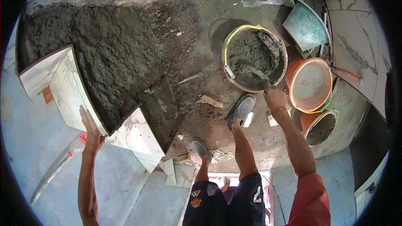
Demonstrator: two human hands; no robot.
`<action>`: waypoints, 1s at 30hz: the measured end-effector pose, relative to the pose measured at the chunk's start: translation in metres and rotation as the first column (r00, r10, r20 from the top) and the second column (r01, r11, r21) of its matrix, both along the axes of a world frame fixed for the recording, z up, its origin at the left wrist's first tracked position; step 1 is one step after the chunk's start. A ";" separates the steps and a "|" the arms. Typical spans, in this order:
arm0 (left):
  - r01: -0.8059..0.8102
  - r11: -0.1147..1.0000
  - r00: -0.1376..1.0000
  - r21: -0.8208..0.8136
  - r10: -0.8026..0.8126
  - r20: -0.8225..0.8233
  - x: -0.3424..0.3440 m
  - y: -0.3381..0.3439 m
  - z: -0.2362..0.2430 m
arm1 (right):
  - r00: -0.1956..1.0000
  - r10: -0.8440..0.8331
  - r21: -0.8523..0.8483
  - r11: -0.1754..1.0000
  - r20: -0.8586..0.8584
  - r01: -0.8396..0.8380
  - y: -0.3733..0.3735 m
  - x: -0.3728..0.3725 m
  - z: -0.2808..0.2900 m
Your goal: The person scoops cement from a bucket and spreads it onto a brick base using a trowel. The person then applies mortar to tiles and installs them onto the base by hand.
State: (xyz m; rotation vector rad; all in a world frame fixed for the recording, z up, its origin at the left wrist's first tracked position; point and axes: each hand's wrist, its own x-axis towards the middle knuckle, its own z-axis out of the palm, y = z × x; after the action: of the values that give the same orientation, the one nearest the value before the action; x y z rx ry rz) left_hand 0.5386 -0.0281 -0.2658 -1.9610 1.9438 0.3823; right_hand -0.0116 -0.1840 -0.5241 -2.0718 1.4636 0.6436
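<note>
My right hand (276,99) is closed round the handle of a trowel (256,72). The trowel's blade lies in wet grey mortar (251,50), inside a round bucket (224,50) with a yellow handle. On the left, my left hand (91,130) rests with fingers stretched out against a pale marbled wall tile (69,88), near its edge. Beside that tile spreads a bed of dark, rough mortar (104,46). Whether the left palm presses on the tile is hard to make out.
An orange bucket (310,84) with cloudy water, a smaller orange bucket (307,119) and a tilted green tub (309,24) stand at the right. A marker-like stick (190,78) and a broken piece (210,101) lie near my feet. A clear bottle (77,145) is near my left wrist.
</note>
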 end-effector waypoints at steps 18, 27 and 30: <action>-0.209 0.977 0.973 0.043 0.213 -0.090 0.014 0.005 -0.012 | 0.553 -0.761 0.628 0.621 0.340 0.468 0.058 -0.069 -0.124; -0.648 0.759 0.654 0.069 0.600 -0.461 -0.003 -0.004 -0.005 | 0.098 -0.960 0.671 0.253 0.261 0.697 0.059 0.000 -0.021; -0.059 0.996 0.996 0.071 0.063 -0.059 -0.002 0.000 -0.015 | -0.263 -0.929 0.887 0.121 0.259 0.445 0.093 -0.001 -0.008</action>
State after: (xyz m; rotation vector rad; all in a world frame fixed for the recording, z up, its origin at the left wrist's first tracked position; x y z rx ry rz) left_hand 0.5369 -0.0283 -0.2813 -1.9896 1.8844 0.5247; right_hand -0.0128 -0.0914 -0.5321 -0.3251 1.2805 -0.6126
